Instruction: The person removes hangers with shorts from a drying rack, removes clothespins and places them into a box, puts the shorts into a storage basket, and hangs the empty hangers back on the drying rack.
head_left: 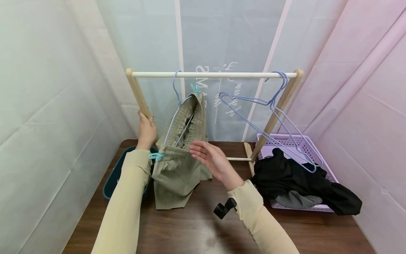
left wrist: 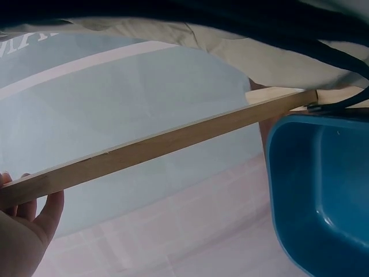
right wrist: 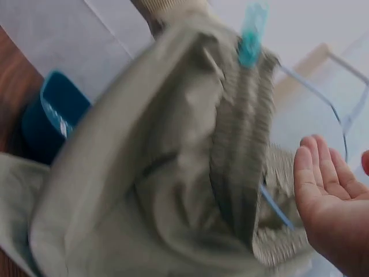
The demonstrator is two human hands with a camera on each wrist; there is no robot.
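Two clips [head_left: 156, 156] hold the olive garment [head_left: 174, 176] on a hanger [head_left: 171, 124], centre-left. The left hand [head_left: 147, 131] grips the rack [head_left: 138, 93]; its sleeve [head_left: 127, 197] partly hides the blue bin [head_left: 108, 187], lower left. The right hand [head_left: 214, 160], fingers straight and together, is beside the garment. Black clothes [head_left: 291, 173] overhang the purple basket [head_left: 282, 137], lower right.

Under my left hand [head_left: 147, 129] the post [head_left: 138, 93] is smooth, matt wood. The garment [head_left: 176, 173] before me looks like matt woven cloth, ribbed at its gathered waistband, with smooth plastic clips [head_left: 157, 156]. I see glossy plastic on the tub [left wrist: 291, 173], perforated plastic on the basket [head_left: 287, 138], and a wood-grained tabletop [head_left: 187, 233] with soft sheen.
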